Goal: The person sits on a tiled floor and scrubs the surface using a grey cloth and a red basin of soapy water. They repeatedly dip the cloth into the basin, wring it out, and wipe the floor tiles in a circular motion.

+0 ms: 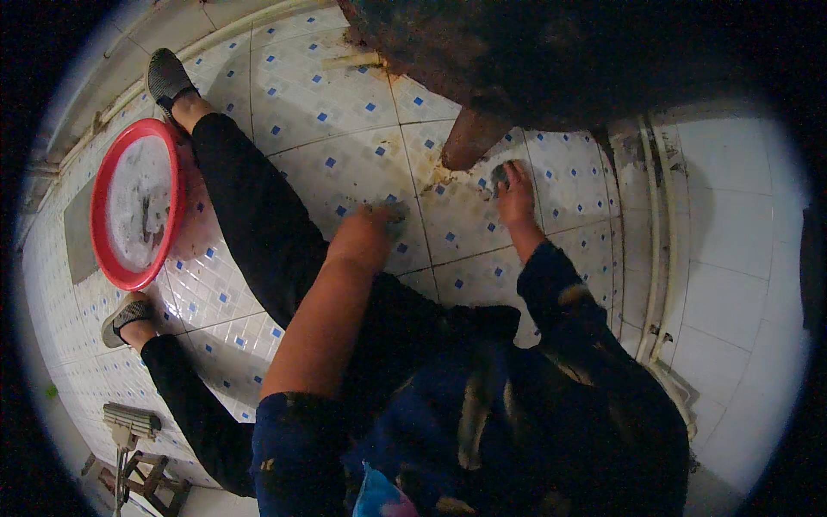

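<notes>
My left hand (362, 236), bare to the rolled-up sleeve, presses low on the tiled floor (329, 139). A grey-green wad (396, 218), perhaps a scouring pad or cloth, shows blurred at its fingers. Farther right, my right hand (519, 194) holds a small dark green-grey pad (499, 177) flat on the tiles, its fingers bent over it. Just left of that pad, yellow-brown stains (436, 178) and crumbs of dirt lie around the tip of a rusty brown leg (471, 139). The exact grip of the left hand is hard to see.
A red plastic basin (98, 226) of sudsy water stands at the left, between my two shoes (169, 74). A large dark, rusty object (517, 71) overhangs the top. Pipes (659, 258) run along the right wall. A sponge mop (131, 420) and wooden stool (152, 478) are lower left.
</notes>
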Available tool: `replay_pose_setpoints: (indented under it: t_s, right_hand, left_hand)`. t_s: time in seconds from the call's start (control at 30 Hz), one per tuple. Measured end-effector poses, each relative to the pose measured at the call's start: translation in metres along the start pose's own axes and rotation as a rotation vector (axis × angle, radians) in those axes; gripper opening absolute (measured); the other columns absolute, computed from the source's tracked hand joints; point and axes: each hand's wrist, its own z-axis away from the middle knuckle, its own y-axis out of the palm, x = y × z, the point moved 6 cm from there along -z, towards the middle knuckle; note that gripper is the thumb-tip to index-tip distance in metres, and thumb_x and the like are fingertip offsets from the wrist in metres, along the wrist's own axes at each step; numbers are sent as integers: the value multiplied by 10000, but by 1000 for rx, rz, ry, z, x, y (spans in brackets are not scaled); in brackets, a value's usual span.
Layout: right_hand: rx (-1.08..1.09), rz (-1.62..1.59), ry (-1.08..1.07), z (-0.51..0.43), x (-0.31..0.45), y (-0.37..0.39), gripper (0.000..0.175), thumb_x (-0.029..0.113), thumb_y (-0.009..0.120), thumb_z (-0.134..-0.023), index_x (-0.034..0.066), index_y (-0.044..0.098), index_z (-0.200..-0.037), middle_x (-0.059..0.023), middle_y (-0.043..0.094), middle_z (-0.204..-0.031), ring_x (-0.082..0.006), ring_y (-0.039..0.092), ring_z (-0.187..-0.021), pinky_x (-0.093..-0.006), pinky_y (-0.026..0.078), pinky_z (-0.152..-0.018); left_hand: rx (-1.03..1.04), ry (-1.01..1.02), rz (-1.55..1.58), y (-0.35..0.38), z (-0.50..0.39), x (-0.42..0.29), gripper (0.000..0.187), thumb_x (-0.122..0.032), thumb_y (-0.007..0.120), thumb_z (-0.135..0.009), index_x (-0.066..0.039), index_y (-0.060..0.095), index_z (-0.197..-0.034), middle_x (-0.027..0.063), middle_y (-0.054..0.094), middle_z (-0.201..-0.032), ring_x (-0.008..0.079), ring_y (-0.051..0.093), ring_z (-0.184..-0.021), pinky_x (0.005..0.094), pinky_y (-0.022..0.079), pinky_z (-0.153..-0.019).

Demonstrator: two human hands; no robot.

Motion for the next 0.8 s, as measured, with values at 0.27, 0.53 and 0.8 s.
replay_pose_setpoints:
  t_s: [0.27,0.53,0.8]
  right_hand:
    - [316,-308,-110,84,57,63,464,-17,573,-765,53,531,-1222,-149,516,-1274,-342,467,-1185,-406,389,-987]
    - [-54,534,-81,-19,21,-17,462,69,614,-798,64,505,-1246,-150,450,-1346,-339,429,-1226,-392,348,-1026]
    - [92,-71,15,-10,26,-17,372,53,551,-832,29,531,-1203,-177,501,-1273,-324,503,-1134,-386,408,-959]
  left_hand:
    - [25,-78,-21,-29,8,-15,377,-237,553,-854,-184,564,-1227,151,589,-1163,362,564,-1059,421,462,-917]
    - [97,-31,-47,-26,9,-16,364,-185,508,-880,-184,551,-1241,159,569,-1190,358,545,-1095,416,444,-954]
    - [22,44,-77,0,6,-5,423,7,515,-771,-167,591,-1149,161,539,-1153,354,560,-1062,417,478,-900]
